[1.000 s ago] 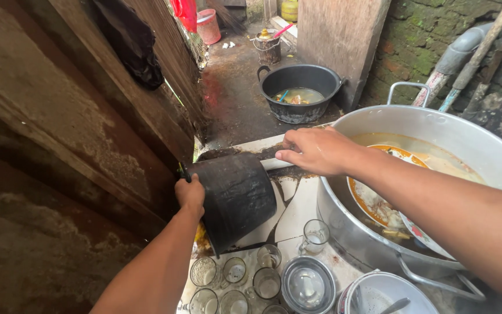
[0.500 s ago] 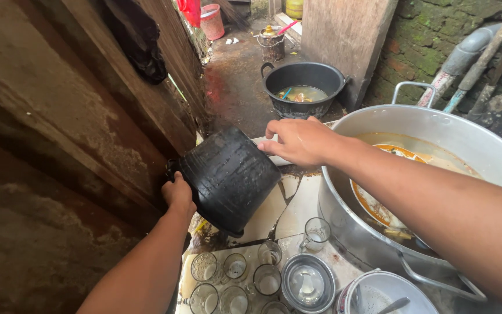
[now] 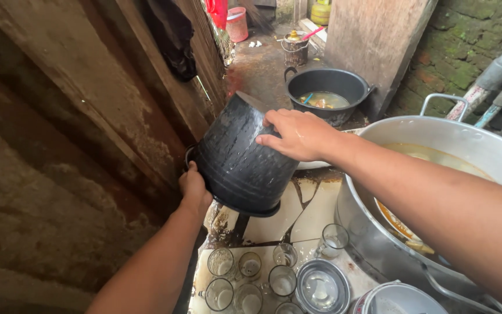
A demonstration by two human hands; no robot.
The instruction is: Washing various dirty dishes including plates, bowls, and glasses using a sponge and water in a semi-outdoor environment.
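Since a second ago the black bucket (image 3: 242,157) has tipped further over, its base now facing the camera, and the right hand (image 3: 297,135) has come off the white board onto the bucket's upper side, fingers spread flat against it. At the bucket's seven o'clock the left hand (image 3: 194,189) is clamped on its rim. Empty glasses (image 3: 250,279) stand at six o'clock, a large metal pot (image 3: 437,139) at three o'clock, a black wok (image 3: 326,93) at one o'clock
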